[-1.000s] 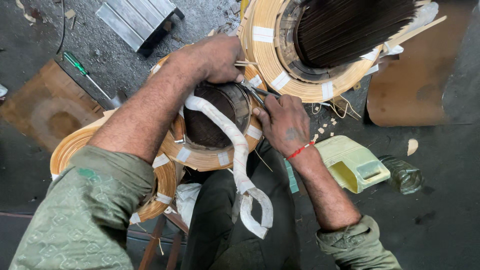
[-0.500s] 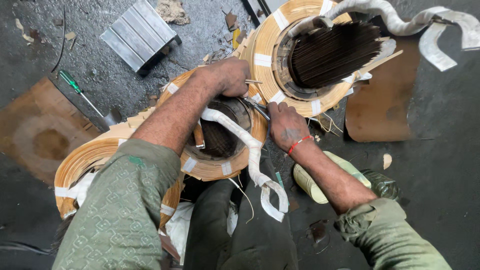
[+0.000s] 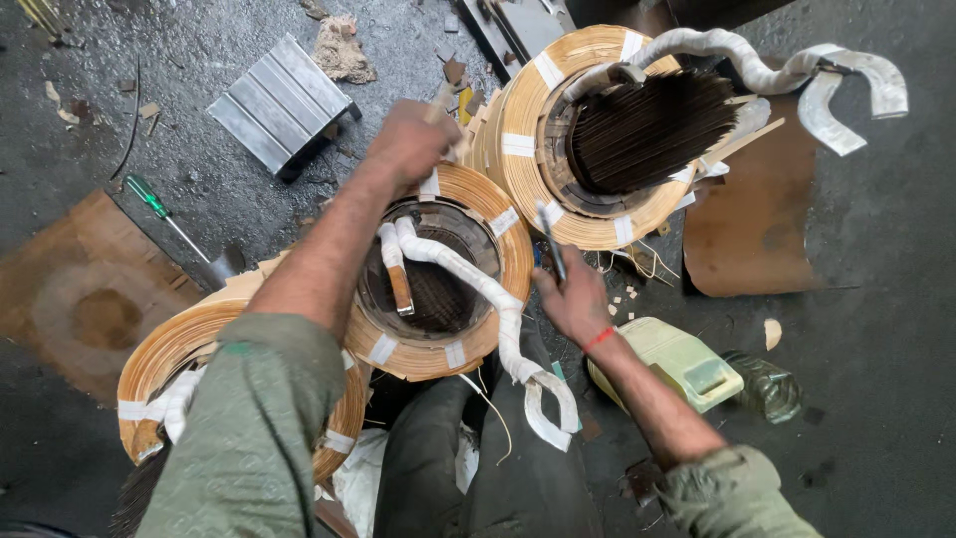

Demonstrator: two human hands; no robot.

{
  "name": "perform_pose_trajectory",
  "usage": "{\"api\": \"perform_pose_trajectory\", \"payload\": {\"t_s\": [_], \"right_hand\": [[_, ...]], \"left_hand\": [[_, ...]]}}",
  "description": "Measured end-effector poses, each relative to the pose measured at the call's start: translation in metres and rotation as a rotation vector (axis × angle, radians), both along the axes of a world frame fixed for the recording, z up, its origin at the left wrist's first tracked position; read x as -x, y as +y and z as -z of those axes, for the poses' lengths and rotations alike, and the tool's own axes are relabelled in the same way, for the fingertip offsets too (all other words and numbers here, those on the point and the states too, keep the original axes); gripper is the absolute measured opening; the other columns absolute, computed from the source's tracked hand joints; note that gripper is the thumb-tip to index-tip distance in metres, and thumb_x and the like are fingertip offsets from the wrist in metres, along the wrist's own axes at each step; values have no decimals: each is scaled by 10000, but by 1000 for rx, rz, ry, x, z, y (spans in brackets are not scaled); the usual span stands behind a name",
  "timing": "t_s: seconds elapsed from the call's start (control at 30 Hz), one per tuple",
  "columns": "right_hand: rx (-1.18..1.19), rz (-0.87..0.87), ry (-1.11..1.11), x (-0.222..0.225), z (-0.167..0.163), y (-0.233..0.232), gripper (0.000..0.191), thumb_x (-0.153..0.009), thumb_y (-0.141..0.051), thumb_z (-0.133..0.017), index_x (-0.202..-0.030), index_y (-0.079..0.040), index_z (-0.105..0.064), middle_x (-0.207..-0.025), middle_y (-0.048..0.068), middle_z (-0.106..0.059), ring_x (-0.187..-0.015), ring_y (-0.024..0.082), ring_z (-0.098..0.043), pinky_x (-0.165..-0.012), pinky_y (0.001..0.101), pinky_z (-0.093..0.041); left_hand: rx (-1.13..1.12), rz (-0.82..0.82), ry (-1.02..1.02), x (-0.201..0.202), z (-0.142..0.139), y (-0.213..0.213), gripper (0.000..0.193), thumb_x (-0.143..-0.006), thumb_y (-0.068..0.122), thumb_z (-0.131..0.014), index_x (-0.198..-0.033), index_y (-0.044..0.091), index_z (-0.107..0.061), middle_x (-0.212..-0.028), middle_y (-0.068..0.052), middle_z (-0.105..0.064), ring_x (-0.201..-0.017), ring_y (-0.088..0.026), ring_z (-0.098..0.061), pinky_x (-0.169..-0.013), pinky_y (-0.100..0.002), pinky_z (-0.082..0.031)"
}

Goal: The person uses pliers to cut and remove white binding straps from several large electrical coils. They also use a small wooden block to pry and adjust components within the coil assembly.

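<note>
The left hand (image 3: 413,139) reaches over the far rim of the middle coil (image 3: 438,274), fingers curled down onto its paper-wrapped edge; whether it grips anything there cannot be told. The right hand (image 3: 576,304) sits just beside the coil's right rim, closed around a thin dark tool (image 3: 551,242) that points up and away from the person. The middle coil stands upright between the knees, tan with white tape patches, and a white-wrapped lead (image 3: 478,289) runs from its core over the near rim. A second coil (image 3: 588,130) stands behind it, touching, and a third coil (image 3: 189,369) lies under the left sleeve. A pale green can (image 3: 677,364) lies near the right wrist; a green screwdriver (image 3: 164,214) and a ribbed metal block (image 3: 279,105) lie well apart on the floor
</note>
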State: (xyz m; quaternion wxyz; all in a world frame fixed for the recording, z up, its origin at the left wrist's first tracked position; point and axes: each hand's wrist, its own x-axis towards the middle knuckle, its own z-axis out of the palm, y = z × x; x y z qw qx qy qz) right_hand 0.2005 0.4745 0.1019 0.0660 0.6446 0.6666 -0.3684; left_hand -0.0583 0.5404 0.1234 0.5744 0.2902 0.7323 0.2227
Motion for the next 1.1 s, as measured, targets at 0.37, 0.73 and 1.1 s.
{"api": "perform_pose_trajectory", "payload": {"t_s": [0.37,0.73,1.1], "right_hand": [[-321,-252,440,-74,25,-26,259,-985,-107,-660,-1187,44,-602,-1047,222,-629,-912,386,-649,-774,436,-524],[-233,-516,494,-22,4,68,413,-860,-72,-728,-1230,52,-593,-996,219,-569,-791,396,-633,-636,472,-518],[-286,-855,540,-1,16,133,189,-858,-162,-756,-895,-59,-601,-815,109,-499,-749,303,-565,-648,454,-472]], "left_hand": [[-242,-309,-897,84,24,-47,225,-863,212,-751,-915,-4,-715,-840,-120,-697,-634,-137,-654,-509,-271,-544],[114,327,-25,44,73,-27,190,-774,224,-875,-917,112,-819,-845,-26,-801,-815,-122,-721,-838,-338,-556],[163,470,157,29,68,-7,260,-741,205,-895,-960,128,-777,-863,-24,-774,-822,-131,-717,-828,-369,-577]]}}
